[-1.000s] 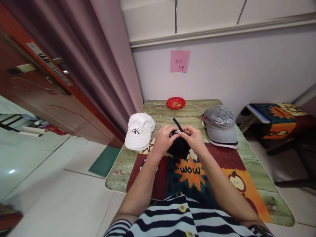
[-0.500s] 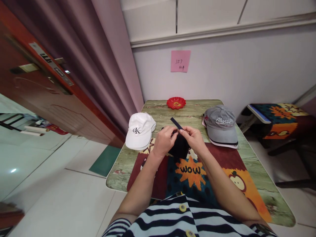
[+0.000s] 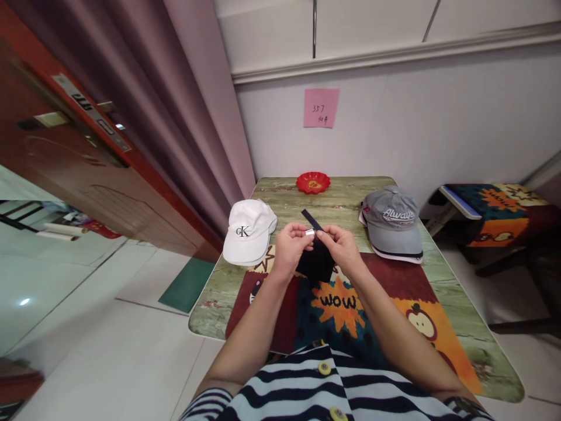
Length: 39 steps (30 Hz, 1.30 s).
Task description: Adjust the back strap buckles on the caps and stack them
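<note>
Over the middle of the table, both hands pinch at a black cap (image 3: 316, 266), whose shape is partly hidden behind my fingers. My left hand (image 3: 291, 248) is closed on a small shiny silver buckle (image 3: 310, 232). Close beside it, my right hand (image 3: 340, 245) pinches the cap's dark strap (image 3: 310, 218), and the strap's free end sticks up and away to the left. A white cap (image 3: 249, 231) with black letters lies left of my hands. To the right sits a grey cap (image 3: 391, 219), on top of at least one other cap with a pale brim.
A red scalloped dish (image 3: 312, 182) stands at the table's far edge. Under my hands lies a colourful mat (image 3: 280, 318) on the wood-patterned table (image 3: 210, 310). A wooden door (image 3: 109, 193) and purple curtain (image 3: 210, 105) are at the left, a dark chair (image 3: 526, 292) at the right.
The silver buckle now shows between my fingertips, where it was mostly covered before. My left hand has turned slightly; the other caps and the dish stay in place.
</note>
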Motion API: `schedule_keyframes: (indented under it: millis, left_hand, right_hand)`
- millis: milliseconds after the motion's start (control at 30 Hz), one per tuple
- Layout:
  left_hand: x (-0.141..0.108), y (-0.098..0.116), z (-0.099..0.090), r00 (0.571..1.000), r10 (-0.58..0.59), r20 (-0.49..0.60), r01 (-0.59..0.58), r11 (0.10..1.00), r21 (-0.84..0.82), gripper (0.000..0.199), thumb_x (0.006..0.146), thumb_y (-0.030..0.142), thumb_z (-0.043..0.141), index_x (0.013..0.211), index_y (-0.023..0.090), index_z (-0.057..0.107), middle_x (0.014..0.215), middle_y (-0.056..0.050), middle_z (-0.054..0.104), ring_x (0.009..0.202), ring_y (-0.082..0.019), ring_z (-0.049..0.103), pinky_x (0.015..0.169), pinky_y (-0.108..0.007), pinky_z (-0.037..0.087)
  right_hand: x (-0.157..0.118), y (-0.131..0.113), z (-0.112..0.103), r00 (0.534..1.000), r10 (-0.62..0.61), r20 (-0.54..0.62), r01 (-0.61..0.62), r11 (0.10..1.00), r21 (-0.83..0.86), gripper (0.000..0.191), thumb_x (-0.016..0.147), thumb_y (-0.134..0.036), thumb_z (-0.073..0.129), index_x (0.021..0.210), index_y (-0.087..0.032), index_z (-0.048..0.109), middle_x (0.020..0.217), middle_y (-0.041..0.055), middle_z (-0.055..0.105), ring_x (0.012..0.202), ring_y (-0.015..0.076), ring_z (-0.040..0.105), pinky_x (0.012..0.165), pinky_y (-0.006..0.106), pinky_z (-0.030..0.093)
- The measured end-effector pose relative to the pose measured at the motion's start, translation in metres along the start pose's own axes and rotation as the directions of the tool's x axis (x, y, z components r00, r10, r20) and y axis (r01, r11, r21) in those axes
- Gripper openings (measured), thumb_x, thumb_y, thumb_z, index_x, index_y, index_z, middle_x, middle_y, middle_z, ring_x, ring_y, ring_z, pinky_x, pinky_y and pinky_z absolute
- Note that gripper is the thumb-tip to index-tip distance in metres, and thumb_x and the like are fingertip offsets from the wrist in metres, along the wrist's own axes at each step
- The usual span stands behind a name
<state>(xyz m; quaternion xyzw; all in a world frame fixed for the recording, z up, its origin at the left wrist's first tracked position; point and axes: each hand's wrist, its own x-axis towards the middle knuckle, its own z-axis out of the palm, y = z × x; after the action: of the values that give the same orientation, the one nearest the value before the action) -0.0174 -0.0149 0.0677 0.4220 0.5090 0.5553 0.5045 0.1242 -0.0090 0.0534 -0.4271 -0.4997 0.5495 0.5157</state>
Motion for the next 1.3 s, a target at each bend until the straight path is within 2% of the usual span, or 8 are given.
schedule_keyframes:
  millis: [167,333,433,533,700,900,1067,1300]
  left_hand:
    - [0.002,-0.002,-0.005,0.995,-0.104,-0.005,0.103,0.989,-0.105,0.039,0.056,0.028,0.089,0.080,0.012,0.063,0.066,-0.001,0.067,0.057,-0.012,0.064,0.059,-0.026,0.055]
    - [0.001,-0.002,-0.007,0.999,-0.018,-0.036,0.013,0.991,-0.133,0.033,0.057,0.026,0.090,0.074,0.013,0.065,0.072,-0.001,0.070,0.066,-0.009,0.064,0.067,-0.020,0.051]
    - [0.000,0.002,-0.008,0.999,-0.043,0.025,0.048,0.972,-0.230,0.034,0.057,0.028,0.090,0.075,0.014,0.065,0.082,-0.003,0.073,0.075,-0.011,0.067,0.076,-0.023,0.053]
    - [0.001,0.005,-0.013,0.993,-0.110,0.043,0.118,0.945,-0.305,0.036,0.056,0.029,0.091,0.077,0.014,0.067,0.081,-0.002,0.072,0.075,-0.012,0.067,0.078,-0.026,0.055]
    - [0.008,0.000,-0.023,0.985,-0.167,-0.033,0.146,0.929,-0.339,0.030,0.058,0.025,0.090,0.075,0.013,0.069,0.070,0.000,0.067,0.068,-0.010,0.064,0.067,-0.021,0.053]
    - [0.006,-0.002,-0.019,0.972,-0.232,0.025,0.224,0.898,-0.379,0.021,0.068,0.022,0.084,0.077,0.012,0.069,0.074,-0.003,0.070,0.069,-0.012,0.067,0.072,-0.025,0.055]
    - [0.002,0.000,-0.017,0.979,-0.200,0.027,0.196,0.917,-0.348,0.024,0.068,0.026,0.085,0.077,0.013,0.066,0.073,-0.002,0.069,0.069,-0.012,0.067,0.074,-0.026,0.056]
    - [0.001,0.000,-0.017,0.987,-0.157,0.019,0.156,0.940,-0.304,0.031,0.063,0.032,0.087,0.078,0.013,0.067,0.076,-0.002,0.070,0.071,-0.013,0.067,0.075,-0.029,0.057]
  right_hand:
    - [-0.001,0.001,0.001,1.000,-0.005,0.004,0.005,1.000,0.011,0.037,0.075,-0.052,0.075,0.086,-0.018,0.071,0.073,0.0025,0.073,0.062,0.0154,0.062,0.058,0.026,0.046]
    - [-0.001,0.005,0.000,1.000,-0.022,-0.008,0.022,1.000,0.001,0.037,0.077,-0.053,0.073,0.089,-0.018,0.070,0.084,0.0069,0.077,0.076,0.0197,0.071,0.073,0.031,0.054]
    - [0.000,0.006,-0.006,0.997,-0.055,-0.050,0.054,0.998,-0.023,0.039,0.080,-0.051,0.069,0.103,-0.019,0.068,0.086,0.0078,0.078,0.080,0.0203,0.073,0.080,0.034,0.056]
    - [0.002,0.002,-0.019,0.987,-0.108,-0.115,0.097,0.991,-0.095,0.038,0.084,-0.047,0.064,0.109,-0.019,0.066,0.081,0.0060,0.076,0.072,0.0182,0.070,0.073,0.032,0.056]
    - [-0.002,-0.012,-0.036,0.967,-0.212,-0.142,0.148,0.920,-0.363,0.031,0.092,-0.045,0.054,0.098,-0.019,0.072,0.062,-0.0003,0.064,0.056,0.0144,0.057,0.055,0.025,0.043]
    - [-0.011,-0.017,-0.020,0.957,-0.279,-0.076,0.193,0.813,-0.549,0.035,0.091,-0.048,0.058,0.092,-0.020,0.079,0.083,0.0039,0.076,0.077,0.0213,0.068,0.067,0.028,0.045]
    - [-0.011,-0.010,-0.008,0.977,-0.205,-0.053,0.124,0.757,-0.642,0.030,0.089,-0.043,0.058,0.079,-0.022,0.077,0.065,0.0023,0.071,0.058,0.0178,0.060,0.057,0.028,0.037]
    - [-0.008,-0.002,-0.004,0.963,-0.239,-0.122,0.101,0.744,-0.661,0.030,0.087,-0.043,0.058,0.077,-0.022,0.076,0.057,0.0015,0.066,0.047,0.0151,0.047,0.051,0.028,0.031]
